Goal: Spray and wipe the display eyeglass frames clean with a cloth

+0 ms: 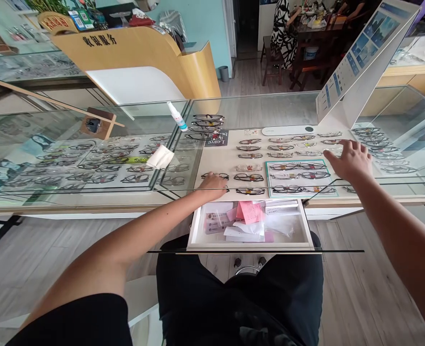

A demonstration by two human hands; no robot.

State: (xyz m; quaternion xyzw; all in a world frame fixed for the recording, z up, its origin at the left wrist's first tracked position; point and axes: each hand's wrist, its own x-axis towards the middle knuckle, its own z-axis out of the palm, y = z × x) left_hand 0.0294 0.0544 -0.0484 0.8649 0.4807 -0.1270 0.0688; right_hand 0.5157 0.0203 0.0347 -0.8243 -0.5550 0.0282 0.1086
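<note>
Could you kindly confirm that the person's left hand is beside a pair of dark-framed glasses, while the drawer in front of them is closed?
Not quite: the head view shows the drawer pulled open, with pink and white papers inside. The left hand is indeed beside dark-framed glasses.

Head camera: worn on the person's head, facing forward and steeply down.
Legs [181,288]: among the nearest things, at 6 o'clock, seen from right above.
Drawer [250,248]: just beyond the legs, also at 6 o'clock, looked into from above.
Display cases [212,156]: middle distance, running from 9 to 3 o'clock, viewed at a slant through glass.
Arm's length: left hand [212,185] at the dial's centre, right hand [354,161] at 3 o'clock.
Counter [136,50]: farther off, 11 o'clock.
Other person [281,29]: background, 1 o'clock.
</note>
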